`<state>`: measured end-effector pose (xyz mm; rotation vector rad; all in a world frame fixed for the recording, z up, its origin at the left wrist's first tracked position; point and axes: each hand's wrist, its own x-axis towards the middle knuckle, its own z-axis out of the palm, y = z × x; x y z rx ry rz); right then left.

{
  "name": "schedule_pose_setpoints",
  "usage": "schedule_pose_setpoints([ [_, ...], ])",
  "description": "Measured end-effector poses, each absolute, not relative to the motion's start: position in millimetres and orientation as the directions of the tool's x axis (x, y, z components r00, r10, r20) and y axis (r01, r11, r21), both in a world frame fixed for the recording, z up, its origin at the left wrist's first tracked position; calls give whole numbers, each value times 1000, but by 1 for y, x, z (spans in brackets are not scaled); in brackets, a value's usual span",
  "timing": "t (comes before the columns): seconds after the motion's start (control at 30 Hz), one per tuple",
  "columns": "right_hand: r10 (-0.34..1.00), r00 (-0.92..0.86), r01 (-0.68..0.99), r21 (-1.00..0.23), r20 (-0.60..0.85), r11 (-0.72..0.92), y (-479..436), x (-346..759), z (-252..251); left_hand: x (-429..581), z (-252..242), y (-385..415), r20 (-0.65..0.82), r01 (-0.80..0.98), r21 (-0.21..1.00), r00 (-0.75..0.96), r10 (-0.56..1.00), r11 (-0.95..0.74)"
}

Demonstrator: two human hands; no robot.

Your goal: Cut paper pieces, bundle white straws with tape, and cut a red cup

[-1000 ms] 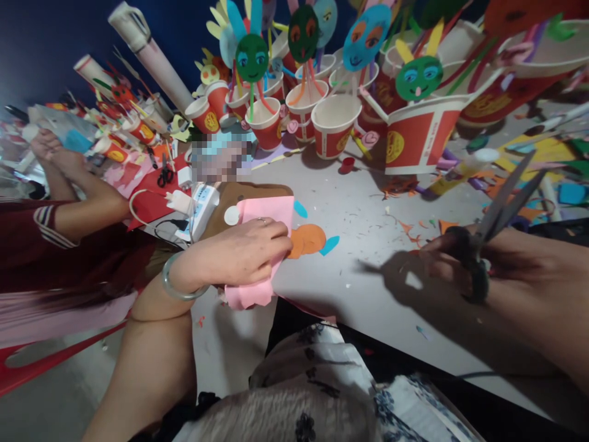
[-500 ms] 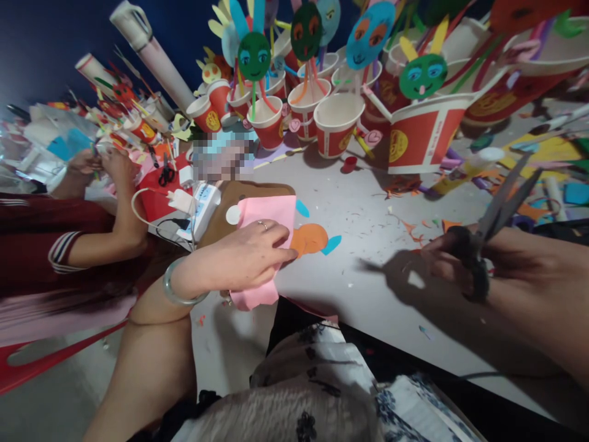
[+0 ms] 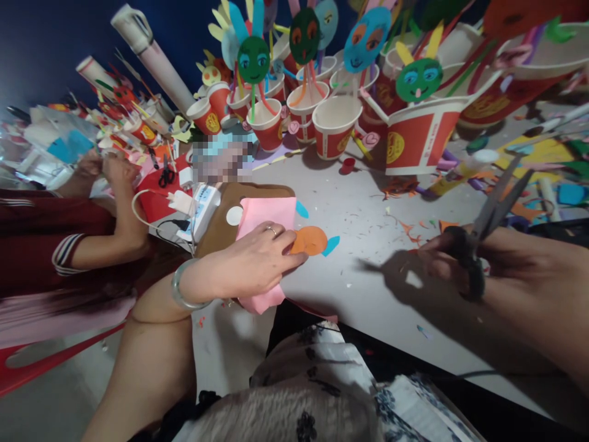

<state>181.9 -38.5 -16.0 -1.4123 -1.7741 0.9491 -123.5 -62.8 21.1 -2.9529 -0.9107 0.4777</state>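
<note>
My left hand [image 3: 253, 261], with a bangle and a ring, rests over a pink sheet of paper [image 3: 269, 212]. Its thumb and fingers close on the left end of an orange paper cutout [image 3: 313, 241], partly hidden under them. One blue paper leaf shape [image 3: 331, 246] lies against the cutout's right edge, and another blue piece [image 3: 302, 209] is by the pink sheet's corner. On the right, my right hand [image 3: 501, 270] grips black-handled scissors [image 3: 494, 212] above the table, blades a little apart and pointing up and away.
Several red-and-white paper cups [image 3: 337, 132] with paper-face figures line the back. A glue stick [image 3: 464, 175] and orange scraps lie at right. Left are a power strip [image 3: 200, 212], a brown bag [image 3: 221, 227] and a co-worker's hands [image 3: 110, 166]. A red cap [image 3: 347, 166] sits mid-table.
My left hand has shifted slightly right, its thumb further over the orange cutout. The scissors in my right hand have moved slightly left.
</note>
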Motion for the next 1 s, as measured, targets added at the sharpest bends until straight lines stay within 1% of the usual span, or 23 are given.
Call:
schedule_pose_setpoints([
  [0.2, 976, -208, 496, -854, 62, 160, -38, 182, -14, -124, 21, -61, -269, 535, -79, 801, 535, -841],
  [0.47, 977, -198, 495, -854, 73, 164, -37, 183, -17, -121, 17, -61, -264, 611, -39, 757, 598, -791],
  [0.57, 976, -201, 495, -851, 86, 177, -37, 183, -19, -121, 21, -59, -247, 636, 19, 751, 613, -772],
  [0.63, 974, -209, 500, -846, 93, 188, -37, 184, -19, -121, 26, -57, -189, 666, 93, 742, 644, -740],
  [0.7, 971, -217, 505, -840, 100, 200, -37, 185, -20, -122, 31, -54, -86, 704, 154, 709, 700, -693],
  [0.77, 967, -229, 517, -827, 114, 220, -37, 187, -20, -123, 36, -53, 3, 728, 182, 672, 741, -661],
  [0.87, 958, -260, 529, -812, 122, 247, -34, 188, -19, -124, 42, -54, 75, 738, 207, 643, 762, -643],
  [0.93, 959, -266, 509, -829, 103, 230, -33, 186, -16, -125, 43, -56, 152, 765, 236, 580, 801, -599],
  [1.0, 960, -275, 482, -856, 54, 186, -33, 181, -11, -128, 41, -61, 237, 789, 283, 494, 837, -546],
])
